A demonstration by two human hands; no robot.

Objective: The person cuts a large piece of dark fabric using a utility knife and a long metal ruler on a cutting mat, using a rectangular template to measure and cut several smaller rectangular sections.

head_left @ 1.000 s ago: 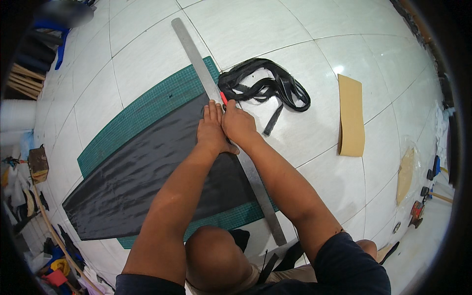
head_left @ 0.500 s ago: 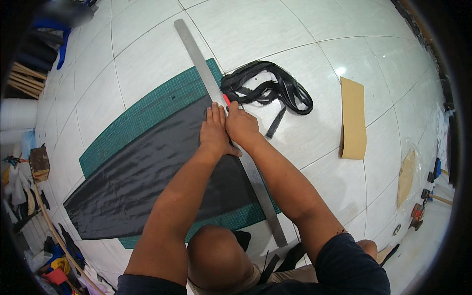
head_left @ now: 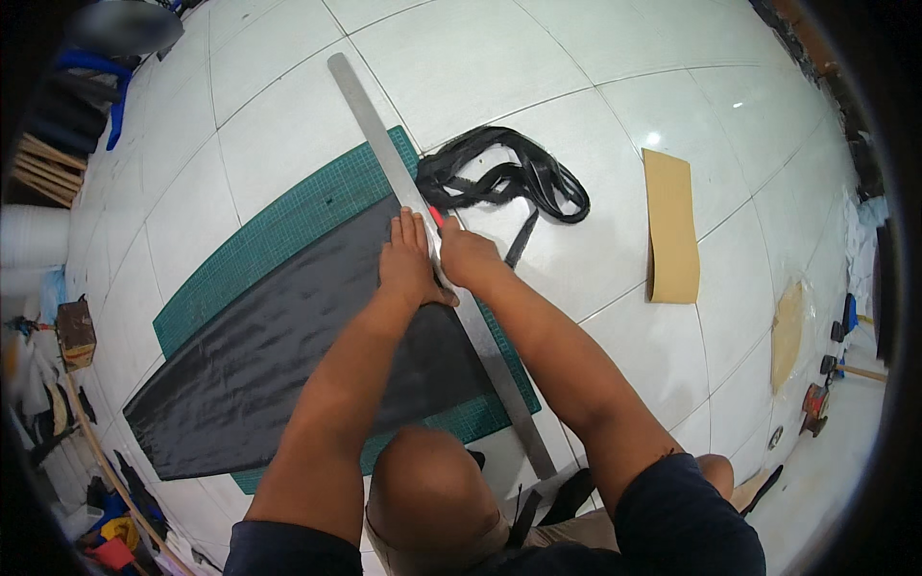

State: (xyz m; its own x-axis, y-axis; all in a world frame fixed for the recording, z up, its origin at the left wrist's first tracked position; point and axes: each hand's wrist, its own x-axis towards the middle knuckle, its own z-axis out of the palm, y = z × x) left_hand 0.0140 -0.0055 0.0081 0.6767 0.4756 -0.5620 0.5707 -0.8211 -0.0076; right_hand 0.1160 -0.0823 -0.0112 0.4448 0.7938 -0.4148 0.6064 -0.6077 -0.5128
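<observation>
A: What lies nearest, and what hazard attaches to it?

B: The bent knee (head_left: 427, 490), near the lower end of the metal ruler (head_left: 381, 144); a nudge there could swing the ruler out of line, since it appears pressed only about its middle.

A: And the hands?

B: The left hand (head_left: 407, 266) lies flat, thumb spread, bearing on the ruler and the right-hand part of the black cloth (head_left: 259, 355). The right hand (head_left: 468, 257) is closed round a red tool (head_left: 436, 217) at the ruler's right edge. The tool's tip is hidden; if sharp, it could ride over that edge and nick the left fingertips, which lie just beside it. The cloth, smooth-looking, could creep on the green mat (head_left: 279, 226) should the pressure slacken.

A: Beyond the hands?

B: A loose heap of black straps (head_left: 439, 177), by the mat's upper right corner; a loop could snag the tool. Farther right, a folded brown card (head_left: 672, 230) rests on the tiled floor (head_left: 595, 58).

A: Containers?

B: At right, a clear plastic bag (head_left: 805, 298), seemingly holding a flat tan piece (head_left: 788, 336). At far left, a brown box (head_left: 76, 334); its contents cannot be made out.
</observation>
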